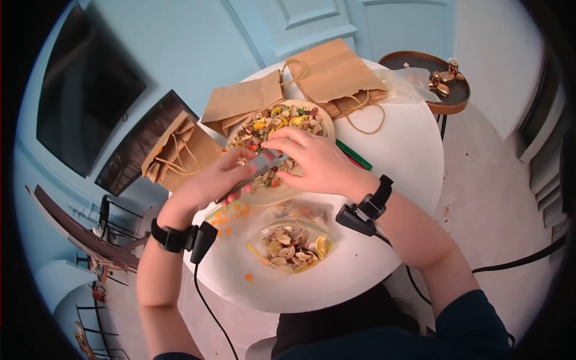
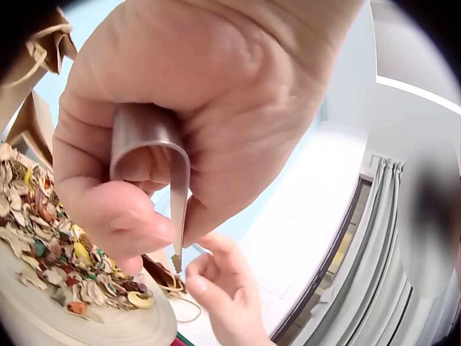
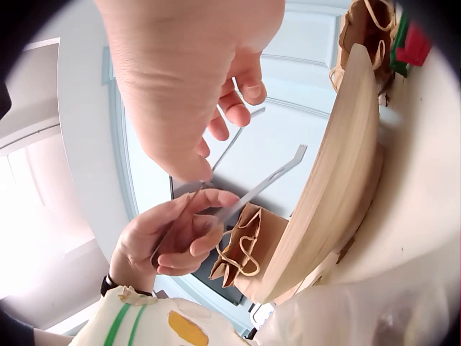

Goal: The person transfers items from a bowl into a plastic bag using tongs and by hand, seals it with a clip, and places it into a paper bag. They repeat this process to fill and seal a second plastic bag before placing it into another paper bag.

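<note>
My left hand (image 1: 221, 177) grips a pair of metal tongs (image 1: 259, 166) above the round wooden bowl. In the left wrist view, the bent end of the tongs (image 2: 148, 135) sits inside the curled fingers. The two tong arms (image 3: 268, 186) spread apart in the right wrist view. Beside them hovers my right hand (image 1: 315, 162), its fingers loosely bent and its thumb close to one arm of the tongs. Below both hands, the wooden bowl (image 1: 328, 122) carries a heap of dried potpourri (image 1: 288, 117), partly hidden by the hands.
Nearer the body lies a clear zip bag (image 1: 291, 247) of dried pieces, beside an orange-dotted bag (image 1: 227, 219). Brown paper bags (image 1: 336, 71) stand behind and left of the bowl. A green and red item (image 1: 354, 154) lies right. Beyond the white table (image 1: 411, 156) is a side table (image 1: 414, 59).
</note>
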Action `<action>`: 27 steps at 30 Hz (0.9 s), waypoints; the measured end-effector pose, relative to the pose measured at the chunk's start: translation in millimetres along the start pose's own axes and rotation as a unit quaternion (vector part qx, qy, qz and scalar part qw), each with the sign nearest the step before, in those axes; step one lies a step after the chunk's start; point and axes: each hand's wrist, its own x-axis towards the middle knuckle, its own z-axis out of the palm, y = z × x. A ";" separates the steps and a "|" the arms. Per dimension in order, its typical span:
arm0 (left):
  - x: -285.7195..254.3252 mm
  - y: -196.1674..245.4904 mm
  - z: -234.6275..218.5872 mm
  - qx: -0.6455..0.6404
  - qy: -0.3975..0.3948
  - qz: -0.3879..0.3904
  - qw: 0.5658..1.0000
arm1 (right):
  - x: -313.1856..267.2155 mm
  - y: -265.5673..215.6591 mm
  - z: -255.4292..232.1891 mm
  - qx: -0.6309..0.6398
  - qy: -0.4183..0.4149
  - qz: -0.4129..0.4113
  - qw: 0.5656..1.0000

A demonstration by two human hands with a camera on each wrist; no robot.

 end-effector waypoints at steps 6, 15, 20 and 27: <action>-0.9 16.8 15.4 -0.195 -0.062 -0.017 0.979 | -0.1 3.0 5.1 -0.082 0.040 -0.043 0.995; -49.9 9.5 27.5 -0.250 0.003 0.184 0.951 | 0.7 13.9 -1.0 -0.082 0.048 0.032 0.995; -93.7 -25.5 39.7 0.145 -0.017 0.299 0.943 | 9.6 19.4 -6.7 0.299 0.091 0.237 0.920; -105.5 -58.7 61.7 0.407 0.141 0.353 0.831 | 7.0 -44.6 -33.1 0.469 -0.170 0.383 0.777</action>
